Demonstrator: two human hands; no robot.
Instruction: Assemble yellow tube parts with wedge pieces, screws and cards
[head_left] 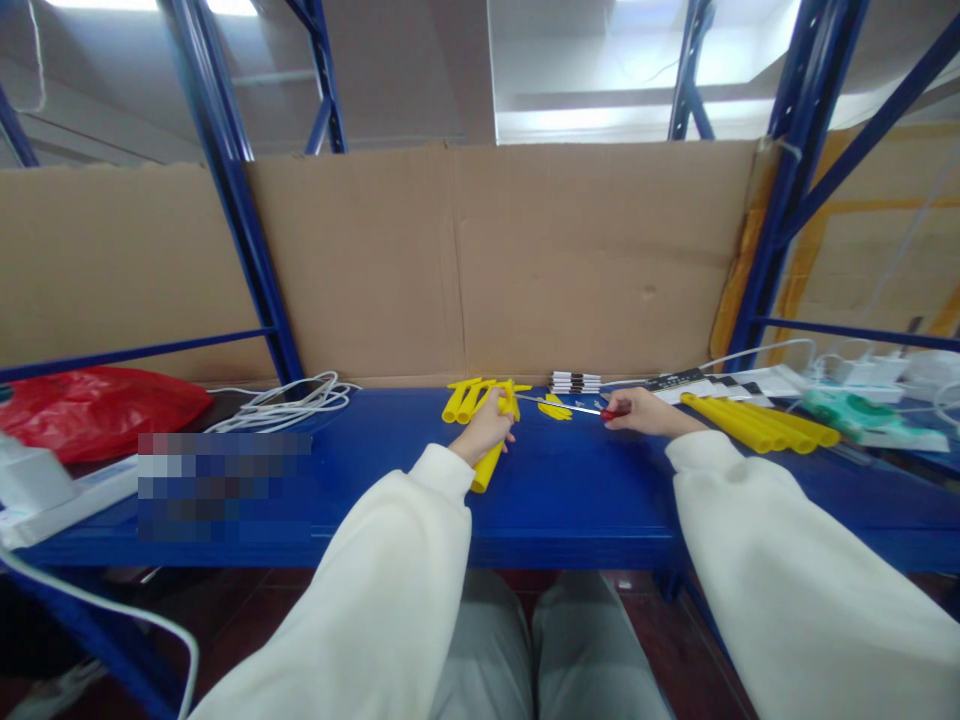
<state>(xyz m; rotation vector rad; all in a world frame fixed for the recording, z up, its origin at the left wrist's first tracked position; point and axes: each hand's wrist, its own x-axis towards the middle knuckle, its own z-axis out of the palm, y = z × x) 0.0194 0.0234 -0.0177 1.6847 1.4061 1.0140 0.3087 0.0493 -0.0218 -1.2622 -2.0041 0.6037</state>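
My left hand (484,430) is closed around a yellow plastic tube (487,473), whose lower end points toward me and whose top has a yellow crosspiece. In my right hand (637,410) is a screwdriver (609,413) with a red handle. Its long metal shaft runs left, and the tip meets or nearly meets the top of the held tube; contact is too small to tell. Just left of my left hand lie more yellow tubes (454,405) with crosspieces. Small yellow pieces (556,407) rest under and behind the shaft.
Plain yellow tubes (757,428) lie at the right, beside a green-and-white packet (855,412). A white-and-black stack (576,383) stands against the cardboard wall (510,270). Coiled white cable (292,405) and a red bag (105,405) are left. Blue posts (247,220) flank the blue shelf (397,480).
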